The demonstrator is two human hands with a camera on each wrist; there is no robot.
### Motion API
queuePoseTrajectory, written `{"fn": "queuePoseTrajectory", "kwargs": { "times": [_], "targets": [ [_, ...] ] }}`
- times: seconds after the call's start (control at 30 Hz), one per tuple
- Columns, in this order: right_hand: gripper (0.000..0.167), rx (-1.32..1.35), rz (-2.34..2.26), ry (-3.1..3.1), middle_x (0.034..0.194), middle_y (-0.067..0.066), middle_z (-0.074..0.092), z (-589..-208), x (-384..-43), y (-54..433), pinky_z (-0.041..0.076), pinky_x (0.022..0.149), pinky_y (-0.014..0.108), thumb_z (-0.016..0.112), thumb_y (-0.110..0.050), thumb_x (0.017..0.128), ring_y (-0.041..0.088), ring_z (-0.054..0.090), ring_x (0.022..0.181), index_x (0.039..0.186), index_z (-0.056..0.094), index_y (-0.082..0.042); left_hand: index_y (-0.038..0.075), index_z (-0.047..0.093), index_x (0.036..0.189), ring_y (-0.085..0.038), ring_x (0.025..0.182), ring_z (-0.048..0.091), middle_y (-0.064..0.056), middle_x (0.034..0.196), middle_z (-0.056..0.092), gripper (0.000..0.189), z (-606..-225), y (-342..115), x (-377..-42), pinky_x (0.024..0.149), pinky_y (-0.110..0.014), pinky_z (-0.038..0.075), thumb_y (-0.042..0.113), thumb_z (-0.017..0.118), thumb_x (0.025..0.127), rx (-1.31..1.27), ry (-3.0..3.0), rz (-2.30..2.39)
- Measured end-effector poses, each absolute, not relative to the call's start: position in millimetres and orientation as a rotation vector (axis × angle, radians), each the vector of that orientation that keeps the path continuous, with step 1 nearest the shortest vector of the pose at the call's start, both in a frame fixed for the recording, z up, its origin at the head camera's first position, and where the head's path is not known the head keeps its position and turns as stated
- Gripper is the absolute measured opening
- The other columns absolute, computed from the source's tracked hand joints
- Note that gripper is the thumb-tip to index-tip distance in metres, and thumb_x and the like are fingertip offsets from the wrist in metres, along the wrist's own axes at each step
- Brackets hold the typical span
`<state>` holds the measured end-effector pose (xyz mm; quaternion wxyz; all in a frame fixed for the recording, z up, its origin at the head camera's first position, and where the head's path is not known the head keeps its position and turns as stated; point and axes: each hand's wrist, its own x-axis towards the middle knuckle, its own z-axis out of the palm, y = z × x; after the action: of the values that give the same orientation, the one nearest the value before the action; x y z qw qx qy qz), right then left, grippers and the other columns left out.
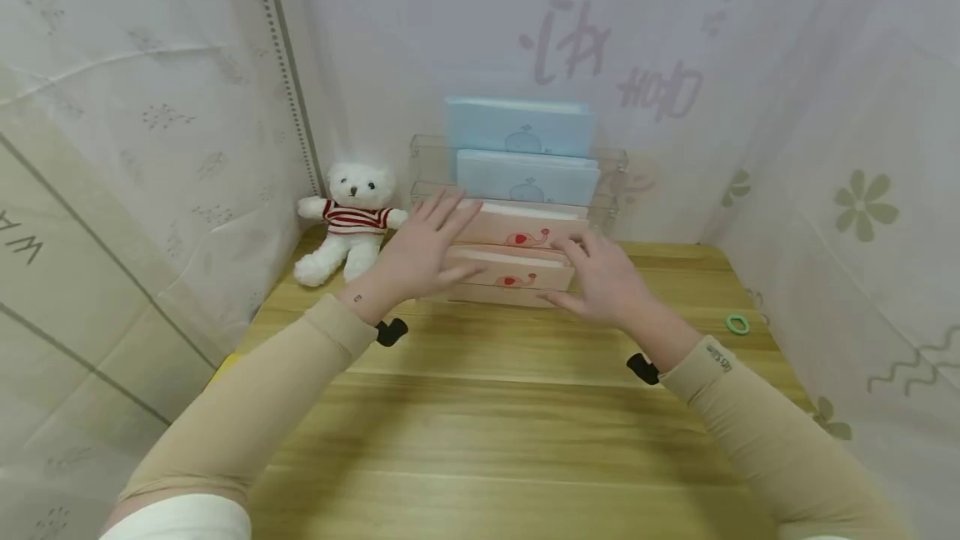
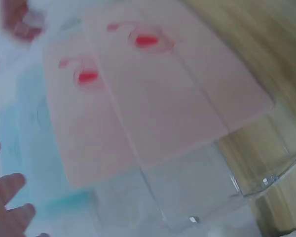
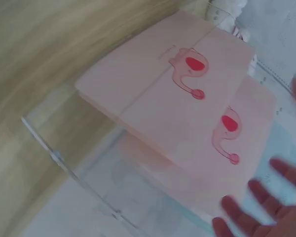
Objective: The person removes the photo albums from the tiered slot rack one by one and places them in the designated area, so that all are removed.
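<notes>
A clear tiered rack [image 1: 624,160] holds two pink notebooks in its front tiers, the front one [image 1: 491,267] and the one behind it [image 1: 491,226]; each bears a red elephant drawing. Two pale blue notebooks with a whale drawing, one [image 1: 517,172] before the other [image 1: 480,123], stand in the back tiers. My left hand [image 1: 423,244] is spread with straight fingers at the left edge of the pink notebooks. At their right edge is my right hand [image 1: 607,277], its fingers parted and loosely bent, as the right wrist view shows. Neither hand grips anything.
A white teddy bear [image 1: 352,223] in a red striped top sits at the rack's left. On the right of the wooden table [image 1: 480,440] lies a small green ring [image 1: 737,324]. Patterned curtains [image 1: 847,148] hang round the back and sides.
</notes>
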<state>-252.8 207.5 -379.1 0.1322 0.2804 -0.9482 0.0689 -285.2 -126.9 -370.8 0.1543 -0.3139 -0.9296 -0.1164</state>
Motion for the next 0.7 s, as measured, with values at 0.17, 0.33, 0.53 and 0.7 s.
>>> {"fn": "queuePoseTrajectory", "kwargs": {
  "times": [0.17, 0.33, 0.53, 0.7],
  "targets": [
    [0.075, 0.497, 0.308, -2.941, 0.141, 0.024, 0.062, -390.8, -258.8, 207.2, 0.061, 0.102, 0.058, 0.066, -0.059, 0.106, 0.043, 0.067, 0.122, 0.147, 0.054, 0.002, 0.018, 0.024, 0.177, -0.046, 0.169, 0.024, -0.019, 0.181, 0.027, 0.089, -392.0, -145.2, -297.6, 0.136, -0.068, 0.028, 0.051, 0.067, 0.107, -0.505, -2.600, -0.748],
    [0.079, 0.297, 0.502, -3.055, 0.144, 0.030, 0.065, -406.3, -267.1, 208.6, 0.061, 0.102, 0.061, 0.061, -0.059, 0.108, 0.048, 0.069, 0.125, 0.152, 0.049, 0.006, 0.026, 0.012, 0.179, -0.044, 0.168, 0.026, -0.015, 0.183, 0.022, 0.091, -429.4, -158.9, -302.4, 0.133, -0.069, 0.032, 0.057, 0.060, 0.108, -0.232, -2.562, -1.054],
    [0.082, 0.182, 0.859, -3.056, 0.159, 0.026, 0.059, -421.6, -271.5, 209.4, 0.054, 0.116, 0.063, 0.062, -0.058, 0.108, 0.047, 0.061, 0.143, 0.159, 0.043, 0.002, 0.030, 0.006, 0.180, -0.046, 0.169, 0.024, -0.017, 0.184, 0.019, 0.092, -464.5, -167.6, -301.2, 0.134, -0.071, 0.028, 0.057, 0.058, 0.109, -0.081, -2.555, -1.257],
    [0.085, 0.136, 1.084, -2.969, 0.161, 0.024, 0.057, -430.4, -273.2, 204.9, 0.051, 0.121, 0.063, 0.068, -0.055, 0.106, 0.045, 0.058, 0.148, 0.165, 0.037, -0.001, 0.024, 0.012, 0.180, -0.047, 0.163, 0.037, -0.019, 0.181, 0.028, 0.086, -479.6, -171.1, -299.9, 0.129, -0.069, 0.038, 0.041, 0.061, 0.111, -0.046, -2.540, -1.354]
  ]
}}
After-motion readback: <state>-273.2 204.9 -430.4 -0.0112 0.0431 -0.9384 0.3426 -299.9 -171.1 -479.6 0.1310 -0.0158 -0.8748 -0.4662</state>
